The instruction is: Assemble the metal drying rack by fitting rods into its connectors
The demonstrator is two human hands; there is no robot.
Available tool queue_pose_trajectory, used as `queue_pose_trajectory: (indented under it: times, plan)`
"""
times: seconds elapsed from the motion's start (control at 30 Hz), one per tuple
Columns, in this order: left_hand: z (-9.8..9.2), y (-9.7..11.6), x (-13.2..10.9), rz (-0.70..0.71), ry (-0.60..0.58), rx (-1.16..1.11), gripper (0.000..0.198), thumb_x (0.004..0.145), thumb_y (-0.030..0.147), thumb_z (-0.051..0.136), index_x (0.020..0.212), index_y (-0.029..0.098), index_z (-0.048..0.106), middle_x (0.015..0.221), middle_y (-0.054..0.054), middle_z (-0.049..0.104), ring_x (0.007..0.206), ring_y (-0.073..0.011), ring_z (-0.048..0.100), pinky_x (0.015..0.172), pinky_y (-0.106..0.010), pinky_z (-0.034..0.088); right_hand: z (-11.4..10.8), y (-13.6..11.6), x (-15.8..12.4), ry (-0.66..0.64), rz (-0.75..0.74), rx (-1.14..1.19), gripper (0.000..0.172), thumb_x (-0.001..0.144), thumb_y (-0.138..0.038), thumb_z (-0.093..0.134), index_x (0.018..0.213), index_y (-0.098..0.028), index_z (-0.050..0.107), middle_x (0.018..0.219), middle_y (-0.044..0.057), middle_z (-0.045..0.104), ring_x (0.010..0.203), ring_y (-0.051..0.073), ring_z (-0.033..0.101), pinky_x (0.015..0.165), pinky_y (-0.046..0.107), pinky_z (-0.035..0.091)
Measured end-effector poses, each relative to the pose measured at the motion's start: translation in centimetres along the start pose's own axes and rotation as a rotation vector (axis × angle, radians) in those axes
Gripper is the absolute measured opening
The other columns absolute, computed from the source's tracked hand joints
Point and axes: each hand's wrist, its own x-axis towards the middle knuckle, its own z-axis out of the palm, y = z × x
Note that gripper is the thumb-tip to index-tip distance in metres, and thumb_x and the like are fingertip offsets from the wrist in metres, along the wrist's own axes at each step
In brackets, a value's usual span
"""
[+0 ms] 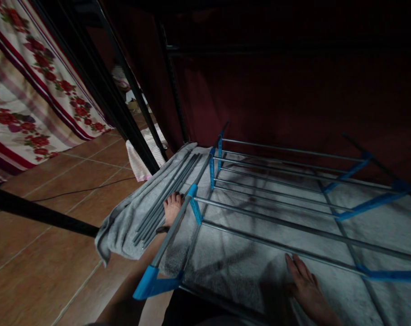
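Note:
A rack frame of grey metal tubes [276, 220] joined by blue plastic connectors [196, 206] lies on a grey towel-like cloth [232, 258]. Left of the frame, a bundle of loose metal tubes [158, 210] rests on the same cloth. My left hand [173, 209] reaches under the frame's side tube and is on that bundle, its fingers curled over the tubes; their undersides are hidden. Below the frame's nearer crossbars, my right hand [303, 283] lies low over the cloth with its fingers stretched out and nothing visible in them.
Dark metal posts [137, 90] rise at the left, beside a tiled floor [73, 181] crossed by a black cable [86, 190]. A floral curtain [39, 90] hangs farther left. Dark red fabric [276, 95] hangs behind the frame. A striped white cloth [137, 158] hangs near the posts.

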Motion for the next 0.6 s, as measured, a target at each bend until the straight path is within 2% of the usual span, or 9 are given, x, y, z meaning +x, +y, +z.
queue_pose_trajectory:
  times: [0.17,0.37,0.6]
  plan:
    - [0.8,-0.3,-0.1,-0.003,0.007,0.025,0.036,0.095,0.019,0.043,0.126,0.006,0.057,0.142,-0.025,0.053,0.128,-0.038,0.049,0.108,-0.051,0.037,0.1,0.1,-0.1,-0.006,0.005,-0.014,0.071,0.087,-0.02,0.036,0.158,-0.016,0.034,0.167,0.014,0.026,0.153,0.03,0.027,0.117,0.057,0.034]
    - [0.7,0.0,0.3,-0.037,-0.001,0.024,0.034,0.094,0.02,0.046,0.125,0.011,0.058,0.134,-0.022,0.058,0.128,-0.0351,0.049,0.108,-0.05,0.036,0.2,0.2,0.0,0.001,0.013,-0.016,0.07,0.087,-0.021,0.036,0.157,-0.018,0.036,0.167,0.012,0.027,0.153,0.029,0.027,0.117,0.055,0.034]
    - [0.8,0.8,0.3,-0.063,0.024,0.027,0.039,0.093,0.016,0.044,0.129,0.011,0.058,0.147,-0.023,0.048,0.134,-0.0366,0.044,0.109,-0.05,0.036,0.0,0.1,-0.1,0.003,0.011,-0.008,0.07,0.087,-0.019,0.035,0.157,-0.017,0.036,0.166,0.014,0.027,0.153,0.029,0.027,0.117,0.056,0.034]
